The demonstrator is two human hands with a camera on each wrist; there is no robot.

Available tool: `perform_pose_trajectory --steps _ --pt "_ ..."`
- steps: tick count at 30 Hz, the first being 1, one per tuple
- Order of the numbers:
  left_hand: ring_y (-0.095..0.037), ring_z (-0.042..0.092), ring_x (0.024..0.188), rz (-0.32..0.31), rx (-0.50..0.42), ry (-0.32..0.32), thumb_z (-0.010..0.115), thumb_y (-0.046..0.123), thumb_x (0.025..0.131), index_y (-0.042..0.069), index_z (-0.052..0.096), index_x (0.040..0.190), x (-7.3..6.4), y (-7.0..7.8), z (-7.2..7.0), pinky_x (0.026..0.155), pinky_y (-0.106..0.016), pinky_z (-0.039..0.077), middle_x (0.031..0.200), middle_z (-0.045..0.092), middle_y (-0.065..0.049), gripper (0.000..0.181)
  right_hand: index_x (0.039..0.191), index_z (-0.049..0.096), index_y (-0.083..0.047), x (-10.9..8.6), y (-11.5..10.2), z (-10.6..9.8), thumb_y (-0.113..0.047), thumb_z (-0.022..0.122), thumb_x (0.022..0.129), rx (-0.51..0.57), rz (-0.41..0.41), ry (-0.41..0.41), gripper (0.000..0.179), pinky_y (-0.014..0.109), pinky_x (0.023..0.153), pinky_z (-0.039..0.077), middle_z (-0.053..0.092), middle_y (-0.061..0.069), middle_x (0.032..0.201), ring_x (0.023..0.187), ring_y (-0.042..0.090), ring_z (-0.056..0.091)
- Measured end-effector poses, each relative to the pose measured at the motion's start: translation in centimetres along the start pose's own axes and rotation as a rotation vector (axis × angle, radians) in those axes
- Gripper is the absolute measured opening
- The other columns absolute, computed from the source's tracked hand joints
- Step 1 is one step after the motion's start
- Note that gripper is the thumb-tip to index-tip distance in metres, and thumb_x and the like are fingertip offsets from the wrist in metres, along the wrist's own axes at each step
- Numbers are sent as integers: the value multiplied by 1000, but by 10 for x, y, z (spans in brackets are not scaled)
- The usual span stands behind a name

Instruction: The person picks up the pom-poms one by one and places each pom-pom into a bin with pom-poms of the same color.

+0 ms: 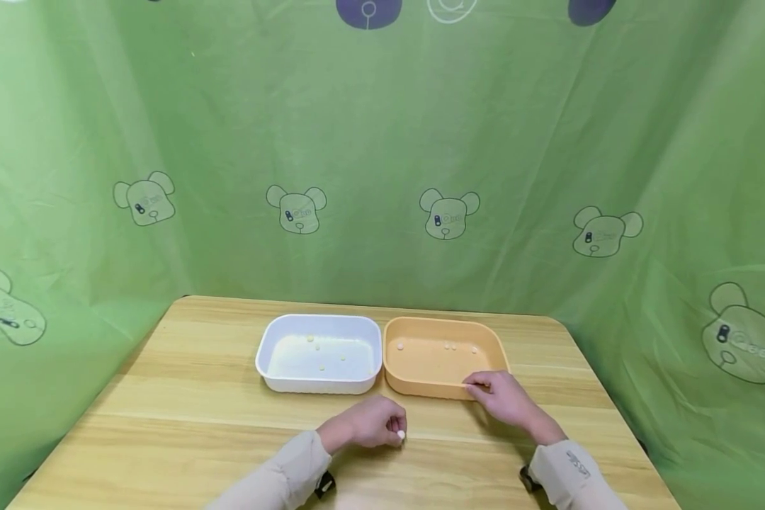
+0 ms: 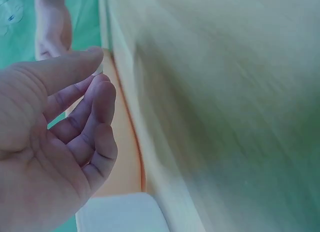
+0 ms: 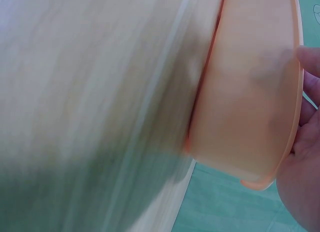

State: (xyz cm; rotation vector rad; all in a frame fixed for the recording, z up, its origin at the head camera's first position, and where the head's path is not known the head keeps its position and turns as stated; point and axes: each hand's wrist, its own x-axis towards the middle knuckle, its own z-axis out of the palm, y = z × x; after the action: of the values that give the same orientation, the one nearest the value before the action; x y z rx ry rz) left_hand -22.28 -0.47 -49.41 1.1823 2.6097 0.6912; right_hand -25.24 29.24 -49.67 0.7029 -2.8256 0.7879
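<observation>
My left hand [image 1: 368, 423] is over the table in front of the two trays and pinches a small round white piece [image 1: 401, 434] like a tablet between thumb and fingertips. In the left wrist view only a sliver of that white piece [image 2: 99, 71] shows. The right hand [image 1: 502, 398] is at the near right corner of the orange tray [image 1: 423, 389], holding its rim with the thumb outside and the fingers over the edge. Several small pale pieces [image 1: 450, 347] lie inside this tray. From the right wrist, the orange wall [image 3: 245, 92] fills much of the view, the fingers partly hidden behind it.
A white tray [image 1: 321, 387] stands to the left, side by side with the orange one, with several small yellowish pieces [image 1: 310, 338] in it. Both are on a wooden table [image 1: 185, 397]. A green curtain [image 1: 370, 269] with bear heads surrounds the far edge and sides.
</observation>
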Motion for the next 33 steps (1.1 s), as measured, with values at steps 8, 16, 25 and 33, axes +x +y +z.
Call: perform_pose_trajectory --steps 8,16,25,33 --pt "2 51 66 -36 -103 43 72 11 82 16 64 79 -7 -8 -7 62 -12 45 70 54 16 10 93 71 -20 1 -1 0 -19 62 92 6 10 1 10 36 77 52 69 -9 91 86 11 63" --pt "0 54 67 -76 -244 63 72 7 81 13 65 83 -14 -10 -17 63 -15 48 72 57 13 9 92 72 -19 0 -2 0 -17 62 91 6 9 9 10 35 77 52 69 -8 90 85 10 63" --pt "0 54 67 -55 -232 126 72 8 82 12 65 83 -18 -14 -31 64 -15 48 72 58 12 8 91 72 -17 0 -4 -1 -17 63 91 11 7 17 9 35 75 53 69 -7 88 83 10 63" --pt "0 55 68 -64 -256 164 72 8 82 12 66 84 -18 -15 -41 66 -16 49 73 59 12 7 91 72 -18 1 -2 1 -16 63 91 11 0 17 9 34 75 53 69 -8 89 83 9 62"
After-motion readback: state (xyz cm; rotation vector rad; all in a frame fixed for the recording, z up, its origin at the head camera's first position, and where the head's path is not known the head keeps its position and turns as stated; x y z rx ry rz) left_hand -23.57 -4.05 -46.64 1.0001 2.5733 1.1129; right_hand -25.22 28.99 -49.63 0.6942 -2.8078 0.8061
